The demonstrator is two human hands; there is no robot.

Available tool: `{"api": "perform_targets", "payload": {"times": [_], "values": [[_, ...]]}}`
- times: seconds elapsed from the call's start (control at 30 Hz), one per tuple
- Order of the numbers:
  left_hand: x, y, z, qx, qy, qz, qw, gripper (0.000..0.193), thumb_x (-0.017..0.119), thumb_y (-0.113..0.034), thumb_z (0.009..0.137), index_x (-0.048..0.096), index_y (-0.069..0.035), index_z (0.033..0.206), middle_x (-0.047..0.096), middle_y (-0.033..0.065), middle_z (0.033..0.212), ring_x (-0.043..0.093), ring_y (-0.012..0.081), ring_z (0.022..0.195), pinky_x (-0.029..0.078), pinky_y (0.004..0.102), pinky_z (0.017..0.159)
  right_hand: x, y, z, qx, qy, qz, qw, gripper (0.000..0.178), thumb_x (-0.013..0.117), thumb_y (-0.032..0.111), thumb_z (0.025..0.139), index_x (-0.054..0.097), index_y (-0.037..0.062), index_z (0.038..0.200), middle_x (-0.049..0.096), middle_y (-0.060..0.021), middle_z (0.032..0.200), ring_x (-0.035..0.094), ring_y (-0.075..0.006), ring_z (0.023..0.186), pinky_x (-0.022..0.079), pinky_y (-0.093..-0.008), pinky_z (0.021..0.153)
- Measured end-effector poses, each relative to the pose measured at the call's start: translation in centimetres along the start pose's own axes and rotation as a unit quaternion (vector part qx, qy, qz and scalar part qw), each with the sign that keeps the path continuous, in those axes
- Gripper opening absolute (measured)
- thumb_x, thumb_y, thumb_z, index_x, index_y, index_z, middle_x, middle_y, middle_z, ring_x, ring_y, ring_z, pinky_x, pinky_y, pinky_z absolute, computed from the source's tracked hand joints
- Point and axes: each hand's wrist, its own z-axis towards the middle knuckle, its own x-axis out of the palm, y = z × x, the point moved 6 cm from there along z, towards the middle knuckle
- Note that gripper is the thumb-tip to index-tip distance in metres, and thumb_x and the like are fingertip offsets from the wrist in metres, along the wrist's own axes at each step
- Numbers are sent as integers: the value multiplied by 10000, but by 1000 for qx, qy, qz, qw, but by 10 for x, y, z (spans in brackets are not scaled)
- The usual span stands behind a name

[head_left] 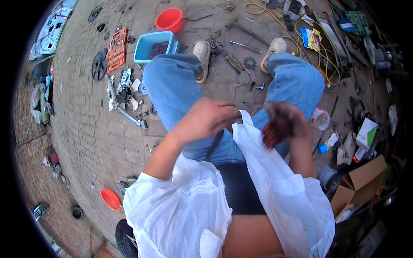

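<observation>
My left hand (214, 117) is closed over my lap, its fingertips pinching the front edge of the open white shirt (258, 150) that I wear. A small bit of red shows just below those fingers; I cannot make out what it is. To the right, my right hand (289, 114) is blurred by motion. It is wrapped round a dark red ribbed bundle (275, 132) that looks like a copper wire winding, held beside the shirt's edge. My jeans-clad knees are spread, and between the shoes lie pliers (234, 63) and a screwdriver (245, 47).
Ahead on the brick ground stand a blue basin (144, 48) with dark red pieces inside and a red basin (169, 19). An orange tool case (116, 49), a hammer (247, 32) and loose motor parts (124, 92) lie about. A cardboard box (361, 182) stands at the right.
</observation>
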Motion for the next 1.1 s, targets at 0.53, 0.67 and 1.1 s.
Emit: {"api": "perform_targets", "payload": {"times": [0.53, 0.67, 1.1], "values": [[9, 11, 0, -213, -141, -264, 930, 79, 604, -96, 801, 620, -18, 808, 602, 141, 716, 572, 294, 614, 441, 347, 537, 33, -9, 35, -107, -229, -64, 965, 359, 418, 413, 942, 450, 56, 967, 477, -29, 567, 322, -54, 344, 235, -182, 308], [-4, 7, -6, -128, -94, -212, 964, 92, 634, -90, 764, 645, -31, 834, 608, 133, 726, 573, 303, 630, 453, 335, 562, 42, -27, 34, 68, -144, 126, 979, 471, 413, 506, 916, 505, 49, 985, 432, -20, 494, 285, -49, 304, 210, -190, 274], [-53, 16, -1, -5, -123, -108, 987, 545, 756, -385, 570, 638, -26, 963, 617, 99, 783, 611, 263, 787, 462, 339, 680, 65, -59, 56, 229, 81, 139, 960, 543, 440, 491, 906, 498, -19, 1085, 503, -52, 565, 395, -45, 329, 258, -168, 254]]}}
